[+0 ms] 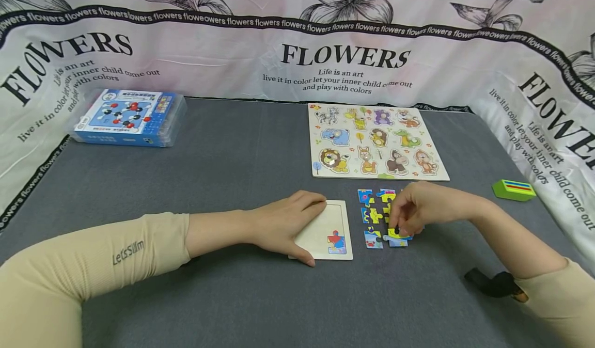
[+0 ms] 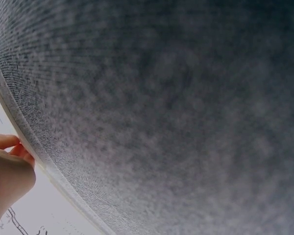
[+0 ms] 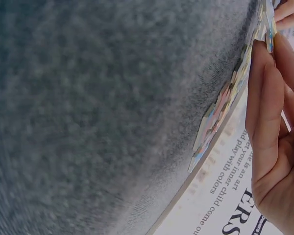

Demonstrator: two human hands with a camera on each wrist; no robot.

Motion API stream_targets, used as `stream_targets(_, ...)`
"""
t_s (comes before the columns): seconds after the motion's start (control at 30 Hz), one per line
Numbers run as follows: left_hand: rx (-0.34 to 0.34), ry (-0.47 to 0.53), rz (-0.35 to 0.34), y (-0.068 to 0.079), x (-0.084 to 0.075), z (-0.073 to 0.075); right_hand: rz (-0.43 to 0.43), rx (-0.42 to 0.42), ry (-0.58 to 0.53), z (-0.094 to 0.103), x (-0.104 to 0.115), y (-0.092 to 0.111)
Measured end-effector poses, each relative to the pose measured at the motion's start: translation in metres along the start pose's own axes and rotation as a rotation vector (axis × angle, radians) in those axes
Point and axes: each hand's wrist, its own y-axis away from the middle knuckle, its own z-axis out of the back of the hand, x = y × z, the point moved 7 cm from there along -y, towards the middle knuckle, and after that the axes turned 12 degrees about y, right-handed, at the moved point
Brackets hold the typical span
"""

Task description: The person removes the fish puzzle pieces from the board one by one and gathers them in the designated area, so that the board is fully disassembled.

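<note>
A small pale puzzle tray [image 1: 312, 230] lies in the middle of the table, with a red-and-blue piece [image 1: 337, 242] in its lower right corner. My left hand [image 1: 285, 224] rests spread across the tray's left part, thumb near the bottom edge and fingers near the top. Right of the tray, loose jigsaw pieces [image 1: 373, 238] in yellow and blue lie in rows. Over these, my right hand [image 1: 420, 208] pinches a jigsaw piece [image 3: 270, 41] between thumb and fingers; the fingers partly hide the pieces below.
Behind the pieces lies an animal puzzle board [image 1: 386, 149]. A blue boxed set [image 1: 123, 118] stands at the back left. To the right sits a green block [image 1: 513, 190] with coloured stripes. Flower-printed cloth [image 1: 223, 69] borders the grey table.
</note>
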Motion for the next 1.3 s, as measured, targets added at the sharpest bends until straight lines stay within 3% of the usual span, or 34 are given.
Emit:
stream_targets(0.3, 0.002, -0.003, 0.006, 0.0, 0.0, -0.001, -0.065, -0.002, 0.013, -0.003, -0.005, -0.002)
stream_targets(0.9, 0.013, 0.0, 0.008, -0.001, 0.0, -0.001, -0.085, -0.009, -0.007, -0.001, -0.006, 0.0)
stream_targets(1.3, 0.016, -0.005, 0.005, 0.0, -0.001, -0.001, -0.048, -0.137, 0.13, 0.01, 0.016, -0.004)
